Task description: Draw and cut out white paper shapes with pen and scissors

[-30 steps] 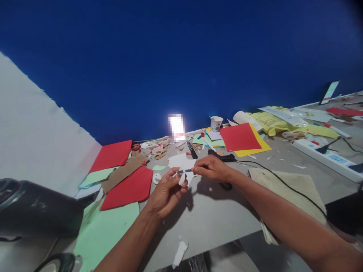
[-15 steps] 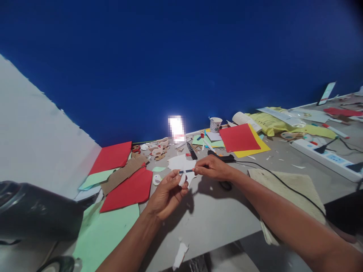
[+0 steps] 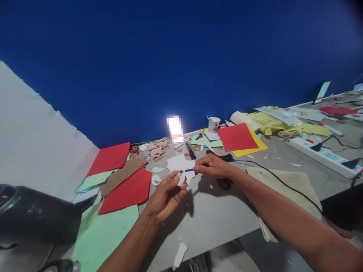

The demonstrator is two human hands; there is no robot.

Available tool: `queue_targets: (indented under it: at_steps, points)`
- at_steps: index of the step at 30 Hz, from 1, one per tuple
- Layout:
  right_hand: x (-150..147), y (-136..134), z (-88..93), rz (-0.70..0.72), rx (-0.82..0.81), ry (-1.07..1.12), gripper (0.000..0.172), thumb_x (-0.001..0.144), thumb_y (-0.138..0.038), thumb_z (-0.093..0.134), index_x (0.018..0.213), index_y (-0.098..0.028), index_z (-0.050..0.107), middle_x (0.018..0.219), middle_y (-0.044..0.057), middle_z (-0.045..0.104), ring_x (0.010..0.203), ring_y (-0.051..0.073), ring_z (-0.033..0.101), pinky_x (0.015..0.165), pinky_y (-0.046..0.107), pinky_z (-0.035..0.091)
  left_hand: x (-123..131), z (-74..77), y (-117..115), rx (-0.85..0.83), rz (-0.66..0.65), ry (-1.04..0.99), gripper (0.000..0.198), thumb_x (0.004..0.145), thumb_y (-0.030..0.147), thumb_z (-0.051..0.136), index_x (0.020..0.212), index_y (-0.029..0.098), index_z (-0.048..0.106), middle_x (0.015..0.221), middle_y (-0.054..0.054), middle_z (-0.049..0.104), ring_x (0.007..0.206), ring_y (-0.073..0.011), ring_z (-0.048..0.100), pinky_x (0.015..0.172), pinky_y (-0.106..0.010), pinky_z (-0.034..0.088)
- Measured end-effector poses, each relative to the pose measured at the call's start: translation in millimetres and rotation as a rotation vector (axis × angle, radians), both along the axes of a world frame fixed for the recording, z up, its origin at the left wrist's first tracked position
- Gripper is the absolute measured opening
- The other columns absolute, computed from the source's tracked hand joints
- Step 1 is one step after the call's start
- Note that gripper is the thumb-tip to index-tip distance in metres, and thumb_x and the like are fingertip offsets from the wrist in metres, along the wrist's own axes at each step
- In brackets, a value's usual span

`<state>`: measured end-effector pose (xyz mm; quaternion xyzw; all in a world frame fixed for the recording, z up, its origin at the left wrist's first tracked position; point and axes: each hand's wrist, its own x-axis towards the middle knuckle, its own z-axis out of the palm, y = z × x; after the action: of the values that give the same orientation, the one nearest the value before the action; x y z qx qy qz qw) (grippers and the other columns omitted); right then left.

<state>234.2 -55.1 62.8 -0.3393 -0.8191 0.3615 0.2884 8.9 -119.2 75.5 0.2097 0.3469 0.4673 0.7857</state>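
Observation:
My left hand [image 3: 166,196] and my right hand [image 3: 212,166] each pinch one end of a thin blue strip [image 3: 186,170], held taut between them above the grey table [image 3: 215,215]. The left fingers also grip a small white paper cut-out [image 3: 187,176] that hangs just under the strip. Another white paper shape [image 3: 177,162] lies on the table right behind the hands. A black glue gun [image 3: 224,156] with its cord lies just beyond my right hand.
Red sheets [image 3: 127,190], green paper [image 3: 104,230] and corrugated cardboard [image 3: 121,174] lie at the left. A red-on-yellow sheet [image 3: 238,138], paper cup [image 3: 213,124], markers, a white power strip [image 3: 323,155] and a beige cloth [image 3: 286,185] lie at the right. A dark object [image 3: 34,215] sits near left.
Both hands hold the strip as before; the view has only shifted slightly, with the hands almost still.

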Motion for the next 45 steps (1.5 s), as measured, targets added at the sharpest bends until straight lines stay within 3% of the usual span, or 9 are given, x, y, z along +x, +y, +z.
queue_targets:
  at_steps: [7, 11, 14, 19, 25, 31, 36, 41, 45]
  points:
    - [16, 9, 2.3, 0.086, -0.190, -0.059, 0.047, 0.092, -0.056, 0.058, 0.081, -0.013, 0.077, 0.058, -0.003, 0.049, 0.057, 0.011, 0.042, 0.054, 0.025, 0.029, -6, 4.6, 5, 0.023, 0.029, -0.055, 0.032, 0.081, 0.004, 0.071, 0.109, 0.019, 0.063, 0.080, -0.002, 0.060, 0.060, -0.0075, 0.058, 0.054, -0.015, 0.052]
    - [12, 6, 1.0, -0.054, -0.200, 0.075, 0.035, 0.077, -0.046, 0.077, 0.095, -0.016, 0.074, 0.068, -0.004, 0.051, 0.063, 0.011, 0.044, 0.059, 0.024, 0.033, -8, 1.5, 8, 0.022, -0.008, -0.085, 0.025, 0.082, 0.007, 0.069, 0.105, 0.016, 0.064, 0.074, 0.000, 0.056, 0.056, -0.0072, 0.054, 0.050, -0.015, 0.048]
    - [-6, -4, -2.9, -0.094, -0.155, 0.235, 0.047, 0.069, -0.036, 0.084, 0.111, -0.020, 0.070, 0.080, -0.003, 0.055, 0.070, 0.012, 0.048, 0.064, 0.024, 0.039, -5, -7.2, 8, 0.019, -0.080, -0.080, 0.021, 0.082, 0.007, 0.068, 0.103, 0.011, 0.066, 0.068, 0.000, 0.055, 0.054, -0.0080, 0.053, 0.048, -0.015, 0.047]
    - [-30, -18, -11.7, -0.175, -0.040, 0.234, 0.015, 0.077, -0.030, 0.075, 0.080, -0.018, 0.067, 0.070, -0.004, 0.051, 0.064, 0.011, 0.043, 0.060, 0.024, 0.034, 1, -17.5, 10, 0.016, -0.133, -0.072, 0.011, 0.092, 0.020, 0.066, 0.093, 0.009, 0.067, 0.065, -0.002, 0.058, 0.051, -0.0094, 0.055, 0.048, -0.018, 0.048]
    - [-38, -20, -17.3, -0.266, -0.299, 0.329, 0.014, 0.078, -0.027, 0.072, 0.078, -0.018, 0.060, 0.066, -0.004, 0.053, 0.060, 0.010, 0.042, 0.056, 0.024, 0.033, 3, -21.4, 13, 0.158, -0.095, 0.082, 0.044, 0.092, 0.055, 0.062, 0.098, 0.011, 0.067, 0.074, -0.008, 0.067, 0.059, -0.0176, 0.064, 0.052, -0.028, 0.054]
    - [-38, -18, -19.8, -0.231, -0.394, 0.393, 0.028, 0.085, -0.044, 0.070, 0.082, -0.017, 0.061, 0.071, -0.001, 0.059, 0.057, 0.010, 0.043, 0.052, 0.024, 0.033, 3, -22.3, 14, 0.284, 0.111, 0.289, 0.032, 0.070, 0.024, 0.088, 0.092, 0.012, 0.069, 0.076, -0.002, 0.068, 0.061, -0.0110, 0.062, 0.059, -0.022, 0.052]
    - [-20, -9, -10.4, -0.199, -0.171, 0.291, 0.056, 0.099, -0.060, 0.042, 0.080, -0.015, 0.068, 0.069, 0.004, 0.062, 0.059, 0.012, 0.047, 0.057, 0.026, 0.036, 0, -16.3, 17, 0.228, 0.108, 0.184, 0.029, 0.067, 0.022, 0.088, 0.086, 0.012, 0.067, 0.072, -0.002, 0.068, 0.061, -0.0116, 0.063, 0.055, -0.021, 0.051]
    - [-12, -10, -4.2, -0.042, -0.083, 0.137, 0.041, 0.093, -0.050, 0.058, 0.076, -0.014, 0.070, 0.063, 0.000, 0.060, 0.061, 0.012, 0.051, 0.060, 0.024, 0.037, -1, -12.6, 16, 0.209, 0.079, 0.105, 0.031, 0.066, 0.019, 0.089, 0.087, 0.012, 0.066, 0.071, -0.001, 0.068, 0.058, -0.0094, 0.062, 0.056, -0.019, 0.052]
    - [-16, -13, -5.8, -0.017, -0.014, 0.096, 0.037, 0.093, -0.045, 0.059, 0.073, -0.015, 0.067, 0.062, -0.001, 0.056, 0.061, 0.011, 0.049, 0.059, 0.023, 0.035, 0, -10.6, 14, 0.206, 0.059, 0.100, 0.034, 0.067, 0.019, 0.089, 0.092, 0.012, 0.068, 0.078, -0.003, 0.072, 0.060, -0.0089, 0.062, 0.058, -0.020, 0.053]
